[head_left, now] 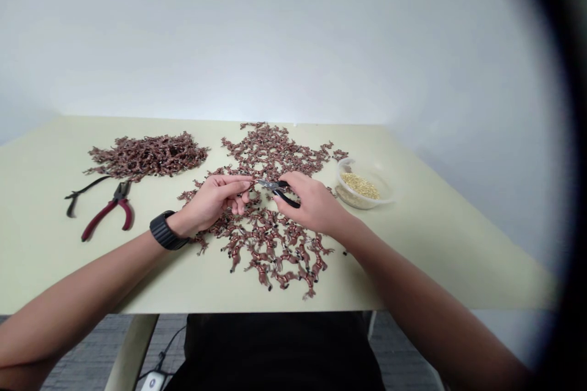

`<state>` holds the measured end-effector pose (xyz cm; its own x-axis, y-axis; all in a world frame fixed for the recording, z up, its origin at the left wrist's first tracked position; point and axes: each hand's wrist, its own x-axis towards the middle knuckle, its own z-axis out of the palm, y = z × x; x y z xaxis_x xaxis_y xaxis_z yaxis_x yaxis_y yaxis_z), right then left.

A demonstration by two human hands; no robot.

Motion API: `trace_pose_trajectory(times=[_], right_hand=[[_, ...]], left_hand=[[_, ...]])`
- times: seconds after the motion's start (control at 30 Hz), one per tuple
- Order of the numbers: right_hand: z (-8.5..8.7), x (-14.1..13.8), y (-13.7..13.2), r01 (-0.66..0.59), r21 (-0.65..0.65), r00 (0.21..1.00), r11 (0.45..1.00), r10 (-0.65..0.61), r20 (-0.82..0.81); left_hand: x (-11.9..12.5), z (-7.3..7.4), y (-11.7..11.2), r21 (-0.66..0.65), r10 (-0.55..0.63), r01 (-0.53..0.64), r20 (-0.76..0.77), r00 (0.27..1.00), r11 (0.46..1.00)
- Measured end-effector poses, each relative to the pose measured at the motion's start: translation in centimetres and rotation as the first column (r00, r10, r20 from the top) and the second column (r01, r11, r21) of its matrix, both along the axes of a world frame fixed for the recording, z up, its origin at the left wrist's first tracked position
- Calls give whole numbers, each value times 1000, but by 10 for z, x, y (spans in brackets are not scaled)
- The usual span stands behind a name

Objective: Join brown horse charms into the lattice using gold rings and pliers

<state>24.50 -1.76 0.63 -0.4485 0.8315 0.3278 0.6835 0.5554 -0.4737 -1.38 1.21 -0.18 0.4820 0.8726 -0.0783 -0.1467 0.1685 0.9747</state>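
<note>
My left hand (220,198), with a black band on its wrist, is closed in a pinch. A tiny brownish bit shows at its fingertips, mostly hidden. Wrapped round the black handles of small pliers (271,185) is my right hand (312,201). The pliers' jaws point left and meet the pinched fingertips, or nearly so. Beneath and around both hands, many small brown deer-like figures (279,250) lie spread over the table. More of them (270,149) lie beyond the hands.
A denser heap of the brown figures (149,156) lies at the back left. In front of it are red-handled pliers (107,211) and a black strap-like piece (73,198). Right of my right hand stands a clear bowl (389,195) with small gold-coloured pieces (362,186). A wall rises behind the table (440,226).
</note>
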Motion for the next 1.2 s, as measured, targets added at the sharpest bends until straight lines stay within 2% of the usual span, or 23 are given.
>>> trace_pose_trajectory(times=[0.37, 0.47, 0.53, 0.6, 0.67, 0.7, 0.73, 0.77, 0.83, 0.87, 0.9, 0.93, 0.97, 1.0, 1.03, 1.07, 1.13, 1.17, 1.2], right_hand=[[2, 0, 0, -29, -12, 999, 1000, 28, -33], [3, -2, -2, -16, -31, 999, 999, 15, -49], [4, -4, -4, 0, -96, 996, 995, -8, -84], [4, -6, -7, 1, -227, 986, 974, -39, -164], [4, -8, -7, -57, -413, 955, 909, -71, -288], [4, -9, -7, -121, -517, 927, 848, -89, -364], [4, -9, -7, -208, -614, 891, 762, -112, -441], [5, -9, -6, -308, -692, 848, 653, -141, -510], [7, -9, -3, -492, -764, 764, 418, -213, -609], [8, -8, -2, -555, -767, 733, 323, -247, -634], [9, -8, -2, -596, -760, 710, 260, -272, -650], [10, -8, -1, -621, -751, 694, 225, -288, -660], [10, -8, -1, -631, -744, 683, 221, -295, -668], [9, -8, -1, -625, -741, 680, 246, -294, -672], [8, -9, -1, -596, -743, 688, 305, -283, -668], [7, -9, -1, -537, -744, 712, 398, -259, -653], [4, -10, -2, -329, -680, 800, 655, -188, -569], [3, -10, -3, -205, -592, 851, 780, -157, -501], [2, -11, -3, -93, -475, 895, 875, -135, -425]], left_hand=[[-1, -1, 0, -13, -10, 10, 5, 1000, 1000], [-1, -1, -1, 18, -9, 9, -12, 1000, 1000], [1, 0, -4, 86, 4, 0, -41, 999, 996], [4, 0, -7, 191, 30, -13, -88, 996, 982], [4, -3, -9, 332, 83, -29, -150, 985, 943], [2, -4, -9, 428, 129, -34, -193, 973, 903], [0, -7, -8, 548, 190, -29, -239, 952, 836], [-4, -9, -7, 676, 263, -6, -278, 924, 737], [-13, -14, -2, 887, 410, 120, -321, 854, 446], [-17, -16, 1, 931, 460, 192, -324, 827, 310], [-19, -17, 2, 945, 490, 248, -324, 810, 215], [-21, -18, 3, 951, 506, 263, -309, 805, 162], [-20, -18, 3, 955, 511, 251, -297, 807, 159], [-17, -17, 2, 957, 505, 207, -283, 815, 202], [-13, -15, -1, 947, 488, 140, -271, 830, 288], [-9, -12, -3, 905, 448, 73, -276, 850, 420], [1, -6, -9, 692, 323, -76, -234, 917, 718], [5, -3, -12, 553, 250, -106, -192, 949, 826], [7, 0, -13, 421, 189, -114, -142, 972, 900]])
